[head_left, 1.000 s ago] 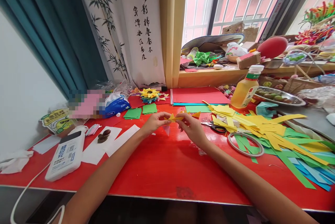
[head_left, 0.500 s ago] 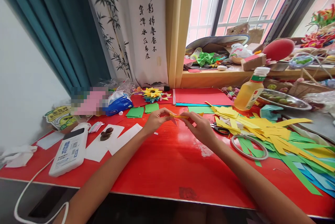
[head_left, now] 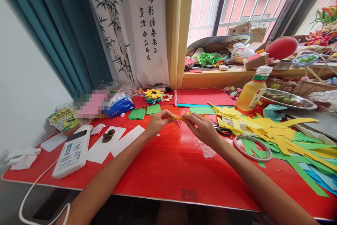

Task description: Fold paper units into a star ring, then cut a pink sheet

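The folded yellow paper piece [head_left: 181, 116] is held just above the red table [head_left: 163, 169], past its middle toward the window. It is a narrow, flattened shape. Its long axis runs left to right, nearly level, with one end at each hand.

The left hand [head_left: 157, 123] has its grip closed tight on the left end, thumb against fingertips. The right hand [head_left: 202, 129] pinches the right end the same way, its grip narrow and shut on the paper, knuckles up.

Just right of the right hand lie scissors [head_left: 223, 131], their blades partly under a heap of yellow, green and blue paper strips [head_left: 279, 135]. A tape ring [head_left: 252, 143] rests on the near edge of that heap.

Behind the left hand are two green paper squares [head_left: 138, 113], and beyond them a cluster of folded yellow stars [head_left: 154, 94]. A stack of red sheets [head_left: 202, 96] lies behind the held paper, with a juice bottle [head_left: 253, 90] to its right. Far left, well apart, a white device [head_left: 72, 153] trails a cable off the table's edge.
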`<move>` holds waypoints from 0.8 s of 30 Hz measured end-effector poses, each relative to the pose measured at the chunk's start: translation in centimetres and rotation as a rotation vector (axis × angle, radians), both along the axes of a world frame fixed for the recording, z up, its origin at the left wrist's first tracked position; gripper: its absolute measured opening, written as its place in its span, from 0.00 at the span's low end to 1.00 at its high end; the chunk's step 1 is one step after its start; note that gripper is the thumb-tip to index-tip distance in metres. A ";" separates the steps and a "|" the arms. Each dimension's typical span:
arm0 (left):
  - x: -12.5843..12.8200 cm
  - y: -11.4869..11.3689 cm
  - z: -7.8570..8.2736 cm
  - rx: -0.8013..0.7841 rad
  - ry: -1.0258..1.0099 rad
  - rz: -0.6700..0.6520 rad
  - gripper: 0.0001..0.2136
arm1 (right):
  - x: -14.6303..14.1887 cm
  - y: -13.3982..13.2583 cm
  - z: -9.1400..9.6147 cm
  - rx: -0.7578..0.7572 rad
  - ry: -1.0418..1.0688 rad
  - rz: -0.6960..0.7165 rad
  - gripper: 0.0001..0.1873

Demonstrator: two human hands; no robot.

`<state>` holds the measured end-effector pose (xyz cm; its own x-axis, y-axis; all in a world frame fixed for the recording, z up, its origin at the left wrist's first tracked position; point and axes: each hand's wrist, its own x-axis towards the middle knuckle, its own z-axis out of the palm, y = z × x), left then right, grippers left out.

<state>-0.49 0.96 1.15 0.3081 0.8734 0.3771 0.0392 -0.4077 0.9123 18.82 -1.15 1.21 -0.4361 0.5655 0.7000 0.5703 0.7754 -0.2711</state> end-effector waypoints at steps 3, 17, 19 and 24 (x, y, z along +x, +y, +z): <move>0.2 -0.2 0.1 -0.008 -0.008 0.005 0.09 | 0.0 -0.2 0.1 -0.002 0.001 -0.015 0.11; 0.7 -1.4 0.7 0.023 0.034 -0.011 0.08 | -0.3 -0.7 0.7 -0.066 0.083 0.035 0.08; 0.6 -1.4 0.7 0.026 0.040 0.002 0.08 | -0.4 -0.8 1.0 -0.155 0.138 0.053 0.07; 0.6 -1.3 0.6 0.030 0.047 0.012 0.08 | -0.6 -1.0 1.5 -0.482 0.306 0.150 0.08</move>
<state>0.07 -0.36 1.72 0.3160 0.8653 0.3891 0.0862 -0.4346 0.8965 18.18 -2.14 2.68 -0.3548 0.7990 0.4855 0.3046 0.5897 -0.7480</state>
